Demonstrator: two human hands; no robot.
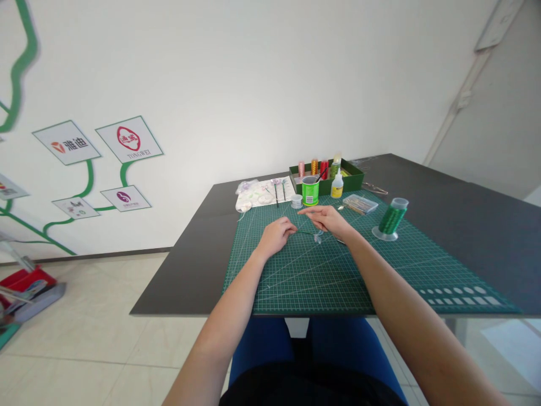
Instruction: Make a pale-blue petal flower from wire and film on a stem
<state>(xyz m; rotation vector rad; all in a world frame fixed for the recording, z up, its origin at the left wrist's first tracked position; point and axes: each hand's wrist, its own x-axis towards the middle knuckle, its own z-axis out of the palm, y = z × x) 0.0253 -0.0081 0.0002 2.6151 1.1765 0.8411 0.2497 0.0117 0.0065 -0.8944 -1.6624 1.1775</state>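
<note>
My left hand (276, 234) is closed in a pinch on one end of a thin green stem (305, 232) above the cutting mat (291, 276). A small translucent pale petal (317, 239) shows at the stem's right end. My right hand (329, 220) is just above and right of the stem, its index finger stretched left and the other fingers curled under. Whatever those curled fingers hold, if anything, is too small to make out. Right of this hand stands a spool of green thread (392, 219) on a clear round base.
Behind my hands are a green tub (310, 192), a glue bottle (337, 185), a small white round container (296, 201) and a clear case (360, 204). A green box (355, 179) holds several thread spools. White sheet (249, 197) with flower pieces lies back left; tweezers (375, 189) lie back right.
</note>
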